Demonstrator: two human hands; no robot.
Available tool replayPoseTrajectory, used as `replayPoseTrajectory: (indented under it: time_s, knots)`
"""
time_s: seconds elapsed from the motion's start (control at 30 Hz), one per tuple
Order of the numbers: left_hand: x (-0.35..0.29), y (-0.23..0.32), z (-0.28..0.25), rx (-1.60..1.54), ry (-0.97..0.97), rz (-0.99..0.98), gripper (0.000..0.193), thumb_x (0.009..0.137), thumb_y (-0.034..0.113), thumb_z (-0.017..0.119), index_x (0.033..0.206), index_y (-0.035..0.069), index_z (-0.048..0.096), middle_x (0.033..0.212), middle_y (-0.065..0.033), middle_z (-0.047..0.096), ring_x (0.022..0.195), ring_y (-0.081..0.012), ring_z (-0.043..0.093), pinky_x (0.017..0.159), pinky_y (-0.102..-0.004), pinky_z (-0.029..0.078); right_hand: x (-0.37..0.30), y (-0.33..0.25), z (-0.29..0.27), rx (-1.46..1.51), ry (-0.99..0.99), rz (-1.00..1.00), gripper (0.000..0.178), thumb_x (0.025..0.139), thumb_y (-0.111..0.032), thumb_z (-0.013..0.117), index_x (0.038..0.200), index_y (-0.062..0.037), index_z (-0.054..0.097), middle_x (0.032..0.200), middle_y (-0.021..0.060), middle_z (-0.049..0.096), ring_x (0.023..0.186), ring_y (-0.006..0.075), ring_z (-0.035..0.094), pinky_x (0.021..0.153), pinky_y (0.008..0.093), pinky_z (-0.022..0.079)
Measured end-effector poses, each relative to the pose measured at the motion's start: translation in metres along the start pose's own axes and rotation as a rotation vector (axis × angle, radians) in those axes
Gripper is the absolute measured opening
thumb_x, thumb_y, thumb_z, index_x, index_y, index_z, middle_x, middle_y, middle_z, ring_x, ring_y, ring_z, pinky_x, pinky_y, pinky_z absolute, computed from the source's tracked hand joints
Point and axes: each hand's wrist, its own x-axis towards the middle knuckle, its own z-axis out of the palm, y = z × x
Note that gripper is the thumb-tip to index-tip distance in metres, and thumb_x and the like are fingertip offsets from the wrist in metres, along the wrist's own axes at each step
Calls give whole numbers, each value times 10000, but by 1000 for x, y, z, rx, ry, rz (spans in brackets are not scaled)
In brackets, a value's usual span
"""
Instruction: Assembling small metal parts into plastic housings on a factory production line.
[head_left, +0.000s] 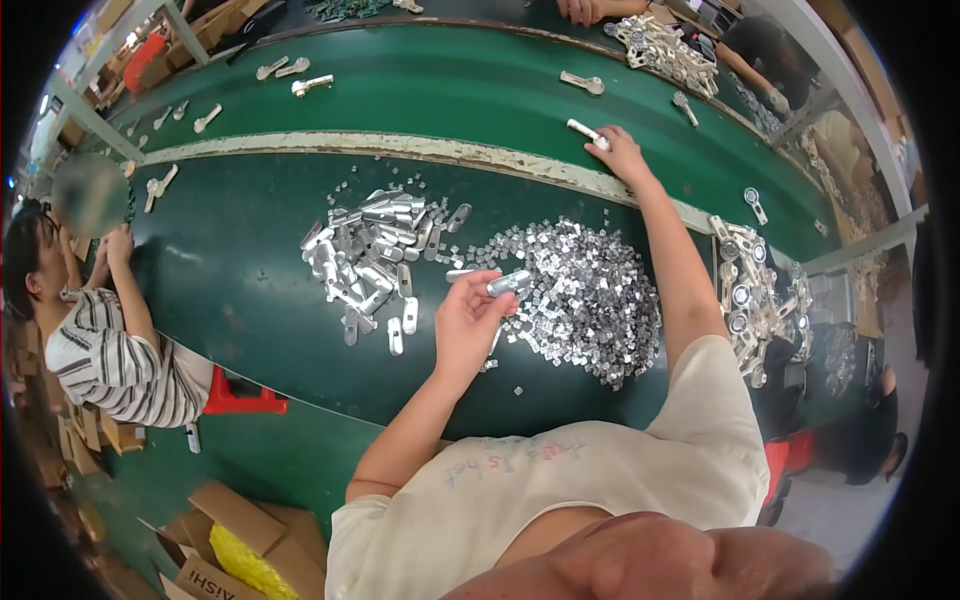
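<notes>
One left hand [467,325] held near, one right hand [622,158] stretched out far

Nearest, a silvery oblong plate [508,284] is pinched narrowly between the thumb and fingers of the left hand, with its outer end left free, presumably so that its face can be seen. It is held just above the worktop [240,290], between two groups of metal.

To the right of that hand, a broad heap of small metal pieces [595,300] is spread; to the left, a looser pile of oblong plates [372,250] is laid. The two kinds are set mostly apart, it seems so that each can be picked from without sorting, though some small pieces are scattered around the plates. Both are placed within short reach, which probably spares effort.

Farther off, the worktop is bordered by a chipped, pale rail [400,148], by which loose pieces are likely stopped from straying onto the green belt [440,85]. The right hand is extended past this rail, and one end of a white part [585,131] is enclosed by its fingers; whether the part is lifted off the belt cannot be told.

Beyond, similar white parts [316,83] are laid well apart on the belt, perhaps so that each can be grasped cleanly. At the far edge, more are heaped in a pile of white parts [665,55], near another person's hand [582,10].
</notes>
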Motion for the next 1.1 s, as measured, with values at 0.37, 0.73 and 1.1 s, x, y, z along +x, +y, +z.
replayPoseTrajectory:
  time_s: [0.37, 0.73, 1.1]
  knots:
    - [-16, 39, -4, 43, 28, 43, 253, 807, -78, 553, 1049, -52, 483, 900, -144, 612, 760, -174, 630, 697, -252, 516, -122, -137, -97, 1308, -444, 49, 293, 911, -256, 472, 1072, -12, 504, 908, 93, 596, 682, 112, 568, 573, 212, 441]
    - [-22, 57, 24, 72, -106, 18, 277, 795, -71, 583, 1054, -50, 488, 880, -131, 603, 796, -164, 626, 709, -244, 520, -220, -191, -132, 1136, -103, -61, 411, 745, -7, 669, 1110, -35, 483, 918, 49, 530, 797, 136, 546, 661, 240, 459]
    - [-35, 60, 36, 123, -194, 96, 296, 792, -106, 548, 1079, -77, 483, 930, -160, 608, 816, -198, 632, 727, -273, 527, -224, -190, -140, 637, -24, -436, 304, 684, -78, 711, 977, -44, 635, 895, 84, 556, 755, 203, 562, 614, 283, 464]
